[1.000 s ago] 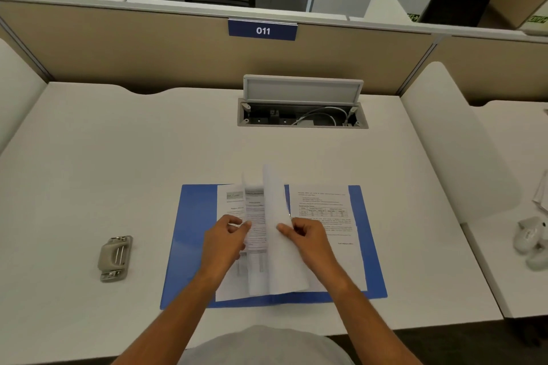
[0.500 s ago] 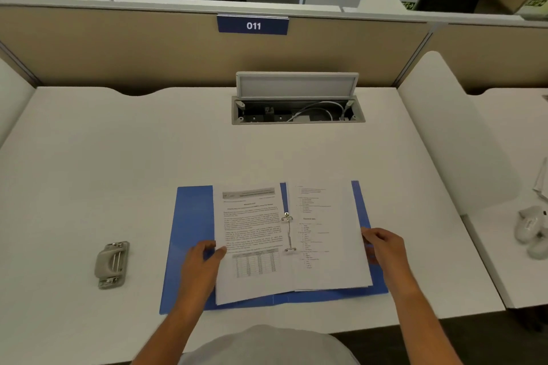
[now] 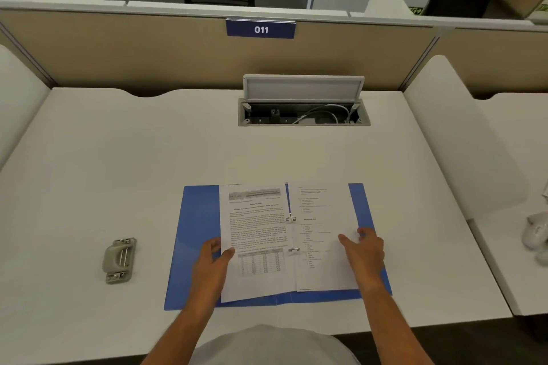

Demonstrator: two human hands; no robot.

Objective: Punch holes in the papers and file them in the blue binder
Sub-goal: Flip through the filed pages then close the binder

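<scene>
L hand grip is pinched on the left page — thumb on top of the sheet near its left edge, other fingers at or under that edge, so the grip is together on the paper. R hand lies flat w/ fingers spread apart, palm down on the right page near its right edge; not clamped on anything, just resting on it.

Both pages sit on the two metal rings along the spine of the blue binder, which lies open and flat on the desk, near the front edge, just ahead of the person. Left page carries printed text w/ a table in its lower part; right page has short lines of text, too small to read. Blue cover shows around the papers on the left, right and bottom.

Hole punch — grey, lying on the desk well to the left of the binder, apart from it and from both hands.

Further back, a cable box is set into the desk, lid up, white cable inside. Behind it a beige partition w/ a blue "011" sign.
</scene>
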